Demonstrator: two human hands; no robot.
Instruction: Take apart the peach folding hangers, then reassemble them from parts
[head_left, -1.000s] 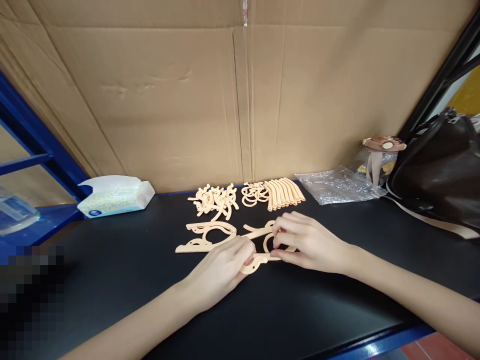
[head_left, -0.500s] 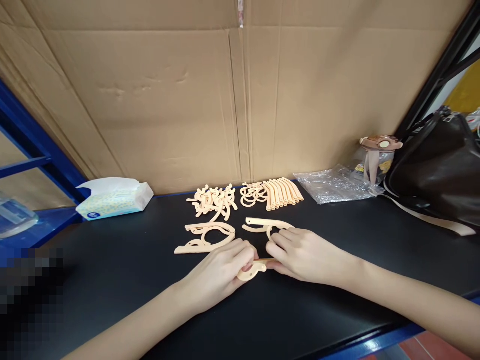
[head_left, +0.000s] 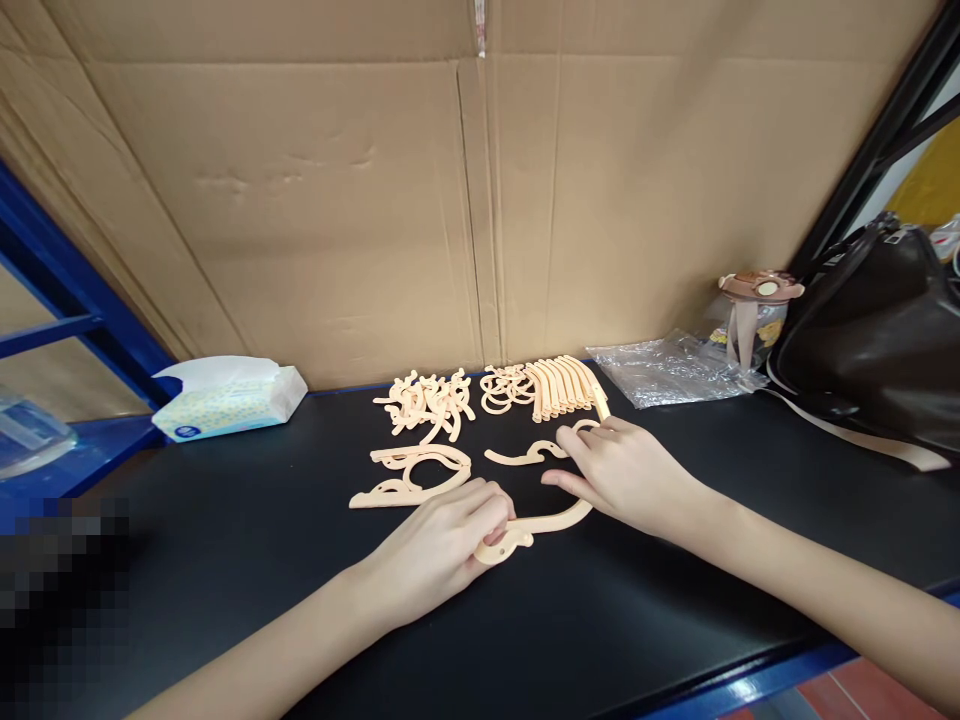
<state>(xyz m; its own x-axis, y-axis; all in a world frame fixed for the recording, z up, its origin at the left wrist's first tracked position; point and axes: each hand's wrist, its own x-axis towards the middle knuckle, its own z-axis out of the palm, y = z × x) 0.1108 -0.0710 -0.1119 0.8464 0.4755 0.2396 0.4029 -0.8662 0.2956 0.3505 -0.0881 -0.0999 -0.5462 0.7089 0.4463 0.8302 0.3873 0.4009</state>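
In the lower middle, my left hand [head_left: 450,540] is closed round a peach plastic hanger hook [head_left: 504,547]. A curved hanger arm [head_left: 551,521] runs from that hand toward the right, its far end close under my right hand. My right hand [head_left: 619,465] pinches another hanger arm [head_left: 602,402], which points up and away above its fingers; its thumb sticks out to the left. Just left of those fingers lies a small wavy peach piece [head_left: 517,457]. Beyond my left hand rests a hanger frame of joined parts [head_left: 420,455], lying flat on the black table.
At the back stand a pile of small curved parts [head_left: 427,398], several rings [head_left: 506,388] and a row of hanger arms [head_left: 562,385]. A tissue pack [head_left: 232,400] lies left. To the right are a clear plastic bag [head_left: 652,368], a bottle [head_left: 754,320] and a dark bag [head_left: 877,320].
My right hand has moved away from my left hand, up and to the right, and has picked up the hanger arm that lay there. My left hand has stayed in place.
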